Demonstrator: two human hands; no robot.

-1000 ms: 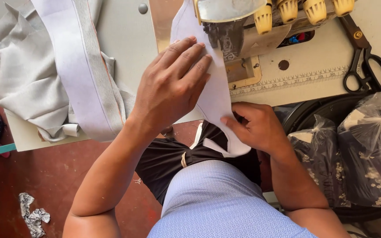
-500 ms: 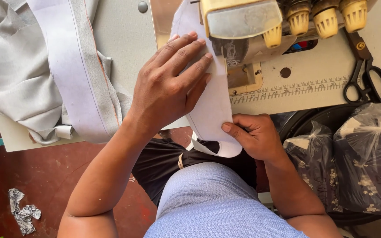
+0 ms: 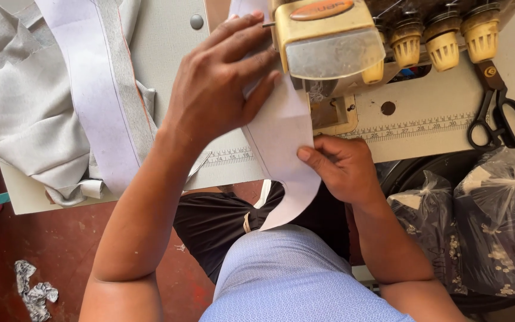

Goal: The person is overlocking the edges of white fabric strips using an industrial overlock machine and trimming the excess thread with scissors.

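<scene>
A white fabric strip (image 3: 281,143) is pressed flat on the desk (image 3: 168,53) by the left hand (image 3: 219,89), fingers spread, just beside the sewing machine (image 3: 329,42). Its near edge is pinched between thumb and fingers of the right hand (image 3: 341,167). Black scissors (image 3: 499,119) lie at the right.

White strip (image 3: 281,137), plain; grey cloth (image 3: 31,119) with a white band (image 3: 90,89) edged in a thin orange line; cream machine (image 3: 323,36) with yellowed knobs (image 3: 442,42); black scissors (image 3: 499,119); pale blue, finely dotted trousers (image 3: 293,280); dark floral cloth in clear bags (image 3: 496,226); red-brown floor (image 3: 43,250)
</scene>
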